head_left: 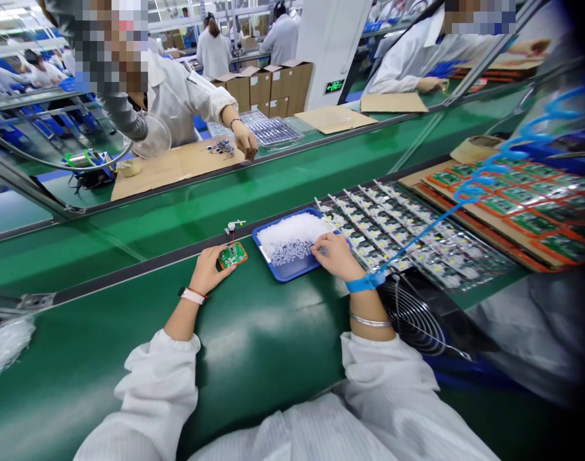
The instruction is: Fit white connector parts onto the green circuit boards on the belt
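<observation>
Smooth, glossy tabletop (268,365) under plastic tray (299,265)

Circuit board (233,255) green, orange-edged; tray (298,269) blue; pieces (292,229) white.

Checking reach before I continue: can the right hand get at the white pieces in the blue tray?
Probably yes. The right hand is at the right side of the blue tray, close to the white pieces, and nothing visible blocks the way.

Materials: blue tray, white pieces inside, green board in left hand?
Blue tray: likely molded plastic, smooth; uniform color, rounded corners. White pieces: possibly translucent plastic; bluish where sparse, too small to confirm. Green board: probably coated laminate, finish unclear; flat, dotted with components.
</observation>
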`<action>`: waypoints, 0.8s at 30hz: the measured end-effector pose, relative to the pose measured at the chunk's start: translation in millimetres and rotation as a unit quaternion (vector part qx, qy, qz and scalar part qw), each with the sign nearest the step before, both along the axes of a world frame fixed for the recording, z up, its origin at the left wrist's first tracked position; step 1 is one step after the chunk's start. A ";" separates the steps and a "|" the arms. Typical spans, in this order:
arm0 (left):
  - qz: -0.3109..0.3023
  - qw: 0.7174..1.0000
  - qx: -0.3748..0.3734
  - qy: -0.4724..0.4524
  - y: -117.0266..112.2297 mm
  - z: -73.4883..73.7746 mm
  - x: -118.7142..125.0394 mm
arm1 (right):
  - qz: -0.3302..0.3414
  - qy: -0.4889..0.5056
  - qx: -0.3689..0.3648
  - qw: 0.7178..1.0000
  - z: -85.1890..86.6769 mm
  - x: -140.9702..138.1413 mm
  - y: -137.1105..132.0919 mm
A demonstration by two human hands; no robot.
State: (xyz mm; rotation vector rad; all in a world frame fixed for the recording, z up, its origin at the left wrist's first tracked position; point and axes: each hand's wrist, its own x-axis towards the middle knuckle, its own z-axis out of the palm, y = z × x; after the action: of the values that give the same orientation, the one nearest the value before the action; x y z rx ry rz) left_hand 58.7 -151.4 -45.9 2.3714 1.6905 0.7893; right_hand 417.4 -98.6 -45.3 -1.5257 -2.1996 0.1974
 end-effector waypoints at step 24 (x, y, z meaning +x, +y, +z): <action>-0.021 0.999 -0.037 0.004 -44.3 4.1 17.0 | -0.010 -0.040 -0.032 0.999 -0.5 -12.7 -0.7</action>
State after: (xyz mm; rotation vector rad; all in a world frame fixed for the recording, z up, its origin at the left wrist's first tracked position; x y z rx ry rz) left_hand 75.7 -195.7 -41.7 2.3551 1.6384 0.7003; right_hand 404.7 -99.3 -45.8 -1.6155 -2.2588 0.2061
